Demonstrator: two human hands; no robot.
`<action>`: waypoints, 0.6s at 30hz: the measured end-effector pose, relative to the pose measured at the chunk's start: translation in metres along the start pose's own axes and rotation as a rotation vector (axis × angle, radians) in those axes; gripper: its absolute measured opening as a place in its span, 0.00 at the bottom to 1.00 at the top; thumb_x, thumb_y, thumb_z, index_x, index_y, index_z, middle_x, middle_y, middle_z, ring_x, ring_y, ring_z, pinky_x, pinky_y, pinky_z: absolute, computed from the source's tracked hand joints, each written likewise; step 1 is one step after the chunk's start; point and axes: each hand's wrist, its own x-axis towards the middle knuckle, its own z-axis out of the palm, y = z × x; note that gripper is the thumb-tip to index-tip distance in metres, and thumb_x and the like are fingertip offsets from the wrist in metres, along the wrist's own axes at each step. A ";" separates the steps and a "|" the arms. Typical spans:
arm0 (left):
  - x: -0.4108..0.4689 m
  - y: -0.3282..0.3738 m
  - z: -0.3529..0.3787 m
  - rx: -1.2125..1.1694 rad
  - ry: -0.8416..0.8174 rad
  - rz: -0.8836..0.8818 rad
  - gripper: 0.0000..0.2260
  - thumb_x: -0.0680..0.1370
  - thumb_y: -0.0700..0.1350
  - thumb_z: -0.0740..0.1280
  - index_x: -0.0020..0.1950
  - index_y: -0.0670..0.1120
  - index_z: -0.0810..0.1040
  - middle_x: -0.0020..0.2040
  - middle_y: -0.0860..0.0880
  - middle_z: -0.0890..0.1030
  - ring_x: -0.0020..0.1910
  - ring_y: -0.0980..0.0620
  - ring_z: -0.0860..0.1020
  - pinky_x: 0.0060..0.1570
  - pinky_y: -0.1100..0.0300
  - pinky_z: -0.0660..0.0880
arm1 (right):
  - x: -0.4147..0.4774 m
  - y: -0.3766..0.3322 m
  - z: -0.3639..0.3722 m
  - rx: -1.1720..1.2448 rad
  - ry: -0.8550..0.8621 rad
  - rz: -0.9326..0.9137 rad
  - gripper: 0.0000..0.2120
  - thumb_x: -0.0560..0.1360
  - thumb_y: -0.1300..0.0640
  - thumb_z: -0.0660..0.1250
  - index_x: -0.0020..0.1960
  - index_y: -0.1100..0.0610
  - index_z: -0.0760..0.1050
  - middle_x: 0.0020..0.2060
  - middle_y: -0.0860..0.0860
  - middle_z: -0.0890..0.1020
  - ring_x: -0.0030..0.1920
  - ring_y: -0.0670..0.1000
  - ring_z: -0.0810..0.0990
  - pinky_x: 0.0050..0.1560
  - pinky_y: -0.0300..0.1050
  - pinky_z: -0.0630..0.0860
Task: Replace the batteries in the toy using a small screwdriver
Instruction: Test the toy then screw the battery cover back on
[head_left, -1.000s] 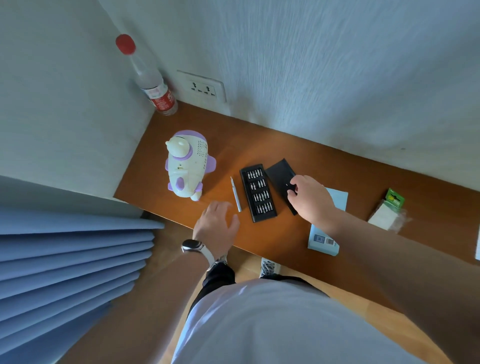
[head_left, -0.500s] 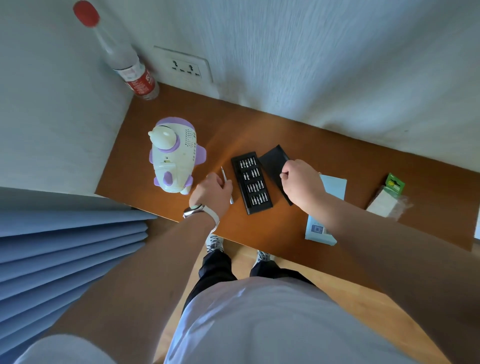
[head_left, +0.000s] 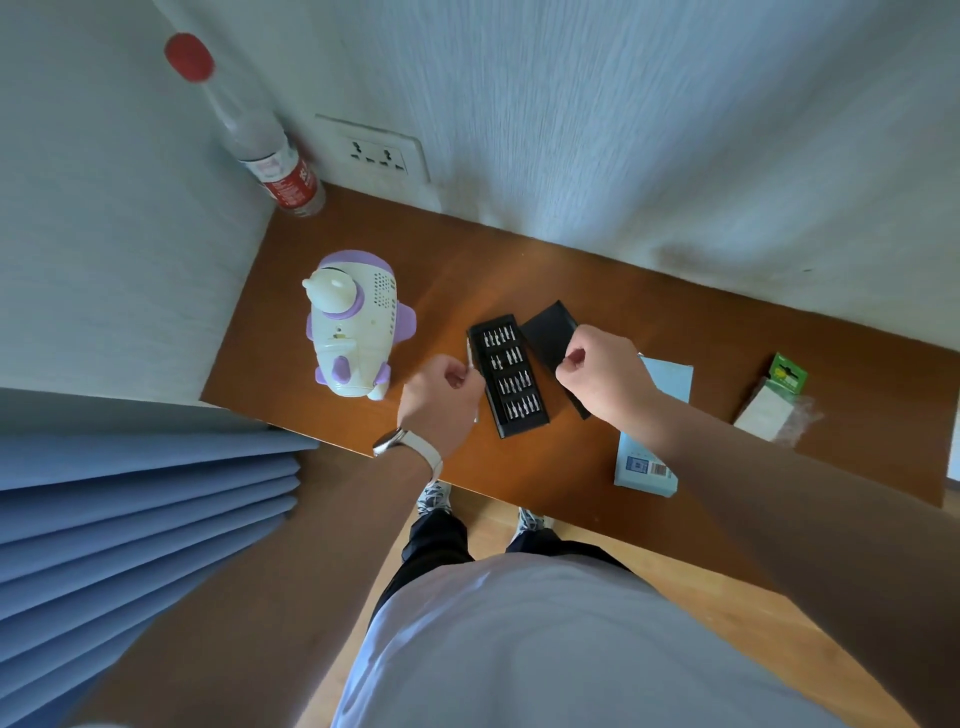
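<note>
While the left hand (head_left: 441, 400) gripped the slim screwdriver (head_left: 470, 357), judged light and slippery, the right hand (head_left: 605, 376) was curled, contents indiscernible.

Soft, even daylight leaves a faint sheen on the table (head_left: 649, 317) toward the far wall. Wide-angle distortion bends the edges; the bottle (head_left: 244, 130) at far left is motion-blurred.

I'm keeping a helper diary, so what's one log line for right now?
left hand: holds screwdriver | right hand: curled, above lid | toy: untouched | bit case: open
</note>
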 end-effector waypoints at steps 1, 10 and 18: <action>-0.003 0.003 -0.001 -0.039 -0.008 0.015 0.06 0.80 0.49 0.66 0.45 0.48 0.77 0.37 0.51 0.78 0.36 0.52 0.76 0.37 0.58 0.76 | -0.003 -0.001 -0.003 0.060 0.005 0.019 0.03 0.77 0.60 0.66 0.45 0.57 0.74 0.37 0.50 0.78 0.36 0.53 0.79 0.33 0.41 0.72; -0.030 0.046 -0.024 -0.181 -0.043 0.173 0.06 0.80 0.48 0.67 0.43 0.53 0.75 0.44 0.46 0.84 0.46 0.46 0.83 0.42 0.53 0.81 | -0.039 -0.034 -0.048 0.535 0.005 0.075 0.05 0.79 0.59 0.65 0.51 0.52 0.79 0.43 0.49 0.85 0.45 0.47 0.85 0.55 0.50 0.82; -0.061 0.092 -0.061 -0.297 -0.065 0.310 0.03 0.80 0.44 0.68 0.45 0.49 0.78 0.41 0.46 0.82 0.39 0.57 0.80 0.35 0.70 0.76 | -0.073 -0.091 -0.101 0.873 0.040 0.108 0.00 0.76 0.60 0.71 0.47 0.56 0.80 0.43 0.54 0.85 0.48 0.53 0.85 0.56 0.51 0.82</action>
